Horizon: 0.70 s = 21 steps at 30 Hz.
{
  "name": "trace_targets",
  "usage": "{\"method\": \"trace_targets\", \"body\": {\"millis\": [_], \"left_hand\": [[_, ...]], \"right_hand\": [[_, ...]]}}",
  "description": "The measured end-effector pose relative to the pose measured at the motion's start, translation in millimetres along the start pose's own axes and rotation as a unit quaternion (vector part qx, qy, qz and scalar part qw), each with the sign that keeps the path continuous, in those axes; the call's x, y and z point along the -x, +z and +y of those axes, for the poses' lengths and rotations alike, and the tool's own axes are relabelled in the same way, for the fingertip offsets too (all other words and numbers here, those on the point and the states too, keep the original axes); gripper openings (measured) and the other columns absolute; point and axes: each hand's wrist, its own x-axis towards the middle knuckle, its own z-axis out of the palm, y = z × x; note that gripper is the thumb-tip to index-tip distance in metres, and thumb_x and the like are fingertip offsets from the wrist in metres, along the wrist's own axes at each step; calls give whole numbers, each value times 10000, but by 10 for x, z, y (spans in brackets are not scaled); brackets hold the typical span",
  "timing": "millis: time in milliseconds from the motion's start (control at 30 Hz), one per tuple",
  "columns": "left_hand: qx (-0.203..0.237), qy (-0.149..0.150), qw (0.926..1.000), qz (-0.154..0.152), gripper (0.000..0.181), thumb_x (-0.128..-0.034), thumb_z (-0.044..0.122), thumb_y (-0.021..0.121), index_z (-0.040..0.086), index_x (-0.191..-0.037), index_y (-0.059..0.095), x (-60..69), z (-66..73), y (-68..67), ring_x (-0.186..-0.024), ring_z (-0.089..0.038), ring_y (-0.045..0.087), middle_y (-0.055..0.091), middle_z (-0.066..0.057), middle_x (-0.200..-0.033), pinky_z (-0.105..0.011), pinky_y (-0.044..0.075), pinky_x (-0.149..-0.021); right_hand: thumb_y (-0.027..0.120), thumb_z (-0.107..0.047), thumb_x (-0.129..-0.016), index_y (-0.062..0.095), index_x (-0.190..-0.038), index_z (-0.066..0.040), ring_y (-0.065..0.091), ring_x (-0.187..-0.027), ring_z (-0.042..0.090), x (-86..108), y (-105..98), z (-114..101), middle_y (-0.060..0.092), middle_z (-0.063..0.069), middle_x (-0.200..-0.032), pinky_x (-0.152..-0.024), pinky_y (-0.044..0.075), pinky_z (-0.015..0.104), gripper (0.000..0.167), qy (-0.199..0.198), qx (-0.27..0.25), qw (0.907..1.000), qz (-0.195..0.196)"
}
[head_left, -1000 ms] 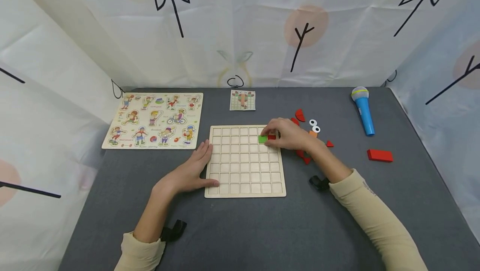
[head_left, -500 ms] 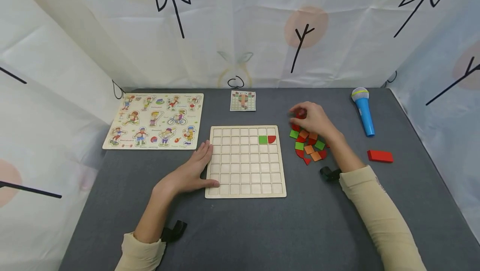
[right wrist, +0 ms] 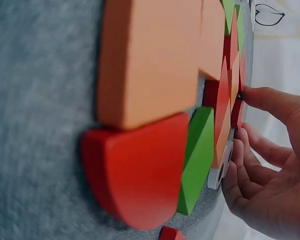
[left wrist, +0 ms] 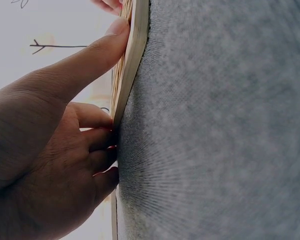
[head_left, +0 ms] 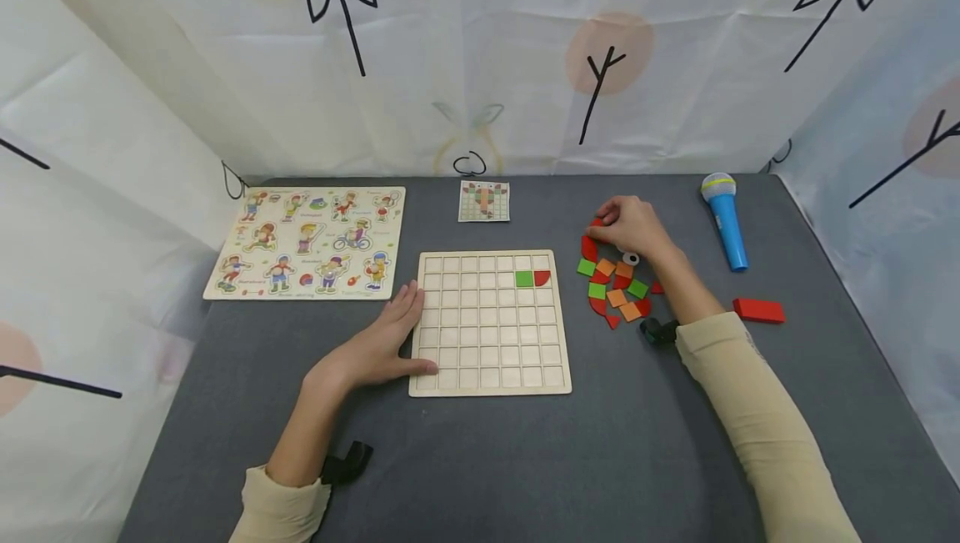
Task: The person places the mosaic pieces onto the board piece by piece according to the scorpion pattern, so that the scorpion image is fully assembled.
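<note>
A square wooden grid board (head_left: 491, 324) lies on the grey table. One green square tile (head_left: 524, 279) and one red rounded tile (head_left: 542, 278) sit in adjoining cells near its upper right. My left hand (head_left: 378, 343) rests along the board's left side, thumb on the lower left corner and fingers extended against the edge. To the right is a loose pile of red, green and orange tiles (head_left: 617, 299). At the pile's far end my right hand (head_left: 633, 226) pinches a red tile (head_left: 597, 223) between thumb and finger; its full shape is hidden. A white eye tile (head_left: 631, 259) lies below that hand.
A small pattern card (head_left: 484, 202) lies behind the board. Back left is a picture puzzle board (head_left: 307, 243) with figures. A blue toy microphone (head_left: 727, 226) and a red block (head_left: 759, 310) lie on the right. Printed cloth walls surround the table.
My right hand has left the board's upper right cells and moved right to the pile's far end, where it now pinches a red tile. The left hand stays on the board edge.
</note>
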Motion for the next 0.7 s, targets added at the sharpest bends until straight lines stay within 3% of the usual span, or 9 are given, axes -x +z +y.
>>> {"method": "trace_targets", "body": {"millis": [367,533,700], "left_hand": [[337,388,9985,193,1251,-923,639,789,5,-1737,81,-7,-147,50,-1726,-392,-68,-37,-211,-1840,-672,144,-1355],[363,362,9985,167,1254,-919,605,812,0,-1735,77,-12,-133,46,-1720,-418,-60,-40,-219,-1838,-712,142,-1335],[291,298,9990,140,1250,-921,612,805,-1,-1735,82,-3,-102,34,-1722,-415,-54,-36,-217,-1839,-706,165,-1335]], "right_hand": [[727,-211,-988,700,-1335,41,698,-1043,424,-31,42,-42,731,291,-1204,-897,581,514,429,-212,142,9996,105],[728,-192,-984,732,-1315,18,702,-1023,389,13,48,-50,742,262,-1167,-851,548,400,392,-430,-87,9988,203],[757,-196,-988,738,-1299,6,682,-1026,359,102,82,-105,740,240,-1146,-874,531,395,372,-764,-258,9961,346]]}}
